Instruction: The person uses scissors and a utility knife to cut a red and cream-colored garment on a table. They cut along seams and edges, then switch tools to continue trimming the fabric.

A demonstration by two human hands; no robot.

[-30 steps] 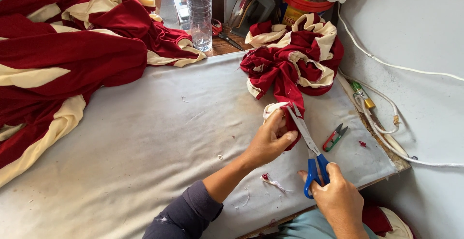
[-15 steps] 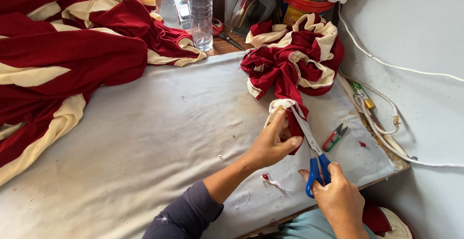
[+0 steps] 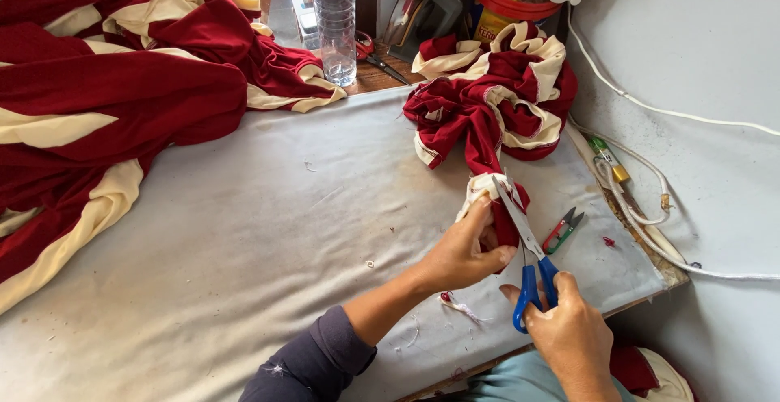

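Pinched tight in the left hand (image 3: pixel 465 249) is the cream-edged end of a red fabric strip (image 3: pixel 492 199), thumb and fingers closed on the fold. Right hand (image 3: pixel 569 333) has its fingers through the blue handles of the scissors (image 3: pixel 524 247), blades slightly parted and laid against the cloth just beside the left thumb, tips pointing to 11 o'clock. That strip runs up to a bunched red and cream fabric bundle (image 3: pixel 491 93) at 12 o'clock from the hands. Small red and green thread snips (image 3: pixel 563 230) lie on the grey padded table (image 3: pixel 244 231) at 3 o'clock of the scissors. A clear water bottle (image 3: pixel 335 20) stands at 11 o'clock, well apart, beside a big red and cream cloth heap (image 3: pixel 106 101).
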